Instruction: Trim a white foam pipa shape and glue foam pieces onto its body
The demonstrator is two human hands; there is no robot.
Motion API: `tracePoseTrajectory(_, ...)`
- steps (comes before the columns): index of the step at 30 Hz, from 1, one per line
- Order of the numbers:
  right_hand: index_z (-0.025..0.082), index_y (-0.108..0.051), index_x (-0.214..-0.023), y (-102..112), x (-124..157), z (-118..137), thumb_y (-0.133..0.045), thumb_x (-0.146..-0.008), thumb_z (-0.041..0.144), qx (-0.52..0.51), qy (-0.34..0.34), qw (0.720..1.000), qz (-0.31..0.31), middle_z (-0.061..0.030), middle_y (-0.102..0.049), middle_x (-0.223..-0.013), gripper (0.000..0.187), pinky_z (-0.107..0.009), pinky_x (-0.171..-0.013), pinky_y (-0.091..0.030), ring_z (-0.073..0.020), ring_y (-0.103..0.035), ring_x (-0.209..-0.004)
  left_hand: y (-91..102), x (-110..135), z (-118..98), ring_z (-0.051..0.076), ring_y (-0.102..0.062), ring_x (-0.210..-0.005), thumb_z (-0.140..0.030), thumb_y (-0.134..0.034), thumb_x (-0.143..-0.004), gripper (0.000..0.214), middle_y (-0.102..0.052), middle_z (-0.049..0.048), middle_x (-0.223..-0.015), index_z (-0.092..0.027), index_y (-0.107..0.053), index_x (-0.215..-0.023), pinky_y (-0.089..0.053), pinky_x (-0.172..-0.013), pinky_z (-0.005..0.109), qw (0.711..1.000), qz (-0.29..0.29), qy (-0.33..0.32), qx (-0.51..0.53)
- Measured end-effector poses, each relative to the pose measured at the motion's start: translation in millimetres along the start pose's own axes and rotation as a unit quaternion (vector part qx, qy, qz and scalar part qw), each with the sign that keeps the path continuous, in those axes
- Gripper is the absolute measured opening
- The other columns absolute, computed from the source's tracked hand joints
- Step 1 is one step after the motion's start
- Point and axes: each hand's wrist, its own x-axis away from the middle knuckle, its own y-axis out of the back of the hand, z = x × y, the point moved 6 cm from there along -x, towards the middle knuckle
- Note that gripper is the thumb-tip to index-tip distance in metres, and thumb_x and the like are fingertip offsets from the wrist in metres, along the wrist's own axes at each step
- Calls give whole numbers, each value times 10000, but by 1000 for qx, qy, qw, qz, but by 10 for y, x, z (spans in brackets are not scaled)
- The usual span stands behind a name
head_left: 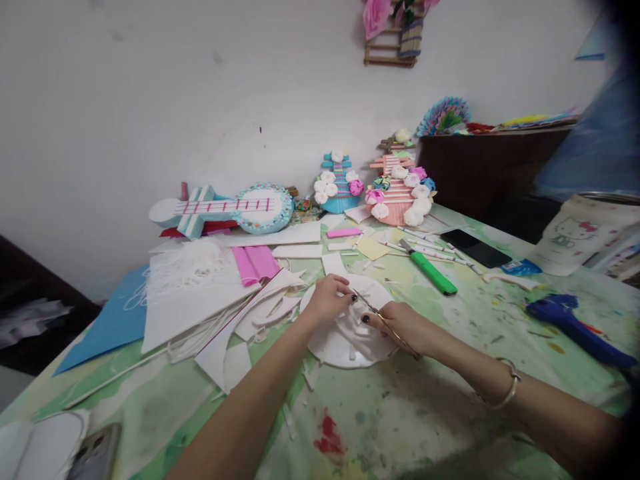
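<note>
Right hand (400, 327) gripping scissors (383, 319), left hand (327, 300) pinching white foam disc (340, 343); green cutter (431, 270) nearby

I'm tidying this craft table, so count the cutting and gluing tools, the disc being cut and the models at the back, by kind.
Scissors: 1, in the right hand
White foam disc: 1, held by the left hand
Green cutter: 1
Blue glue gun: 1
Guitar model: 1
Blue flower model: 1
Pink flower model: 1
Total: 7

white foam disc (345, 340) | green cutter (433, 272) | blue glue gun (570, 323) | pink paper (255, 262)
</note>
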Motion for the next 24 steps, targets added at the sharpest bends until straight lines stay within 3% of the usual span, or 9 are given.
tracePoseTrajectory(12,150,-554,-576,112,48,-31,-372,-855,555,2,-27,1000,5,-43,-544,-523,524,-235,-510,-312,-131,-481,-493,44,-5,18,183,-605,-932,-166,-674,-672,105,-651,58,-997,-210,-747,-734,-430,-889,301,1000,-17,-4,25)
tracePoseTrajectory(16,149,-635,-688,361,35,-283,-445,-819,529,90,-46,994,-39,-90,-643,-690,444,-252,-522,-315,-194,-575,-654,36,-5,28,181,-614,-881,-188,-716,-620,84,-660,46,-937,-220,-748,-692,-431,-866,303,999,-21,-6,31)
tracePoseTrajectory(19,167,-682,-869,532,25,-594,-514,-783,339,181,-92,976,-79,-108,-674,-848,255,-263,-556,-341,-230,-606,-788,29,-2,43,175,-615,-857,-189,-729,-595,74,-660,41,-911,-217,-742,-662,-426,-860,303,999,-29,7,42)
tracePoseTrajectory(24,168,-718,-877,655,9,-921,-566,-673,151,237,-106,961,-91,-121,-677,-802,255,-276,-551,-357,-248,-621,-759,34,18,28,174,-603,-872,-172,-730,-572,69,-643,41,-911,-205,-727,-633,-417,-865,299,997,-35,26,61)
